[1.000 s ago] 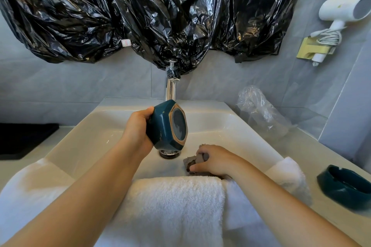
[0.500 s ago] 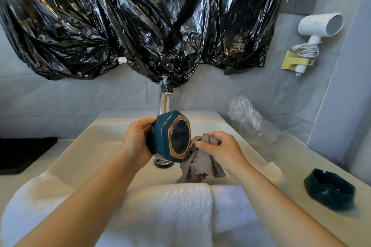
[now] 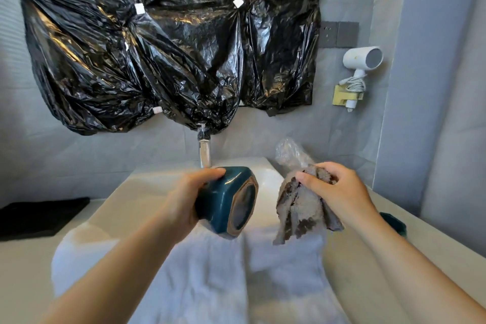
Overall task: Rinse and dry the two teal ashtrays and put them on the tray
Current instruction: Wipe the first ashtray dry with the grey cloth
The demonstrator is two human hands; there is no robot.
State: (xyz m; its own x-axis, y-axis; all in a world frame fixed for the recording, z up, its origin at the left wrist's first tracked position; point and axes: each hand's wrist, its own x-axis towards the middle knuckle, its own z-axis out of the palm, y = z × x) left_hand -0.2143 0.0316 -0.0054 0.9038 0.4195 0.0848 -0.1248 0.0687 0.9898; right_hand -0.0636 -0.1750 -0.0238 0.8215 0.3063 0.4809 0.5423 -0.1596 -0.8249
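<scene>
Left hand: the glossy teal hexagonal ceramic ashtray with a gold rim [image 3: 226, 202] is being gripped on its side by the left hand [image 3: 184, 200], above the front of the white rectangular basin [image 3: 265, 187].
Right hand: a crumpled grey terry cloth [image 3: 299, 213] is being pinched in the curled fingers of the right hand [image 3: 339, 192], just right of the held ashtray and not touching it.
Second ashtray: the other teal ashtray [image 3: 394, 223] is being half hidden by the right forearm, on the surface right of the basin.
Slip risk: the glaze is probably being held wet, so the piece could be lost from the grip and chipped against the basin.
Wiping risk: if the cloth is being pushed hard into the hollow, the ashtray could be twisted out of the fingers.
Elbow risk: the second ashtray could be knocked while the right arm is being worked.
Surface: the pale surface [image 3: 434, 244] is being shared by a fluffy white towel [image 3: 210, 271] draped over the basin's front edge and a flat black tray [image 3: 39, 216] left of the basin.
Room: the wall behind the basin is being covered by crinkled black plastic sheeting [image 3: 171, 47]; a white hair dryer [image 3: 363, 60] is being kept on the wall to the right.
</scene>
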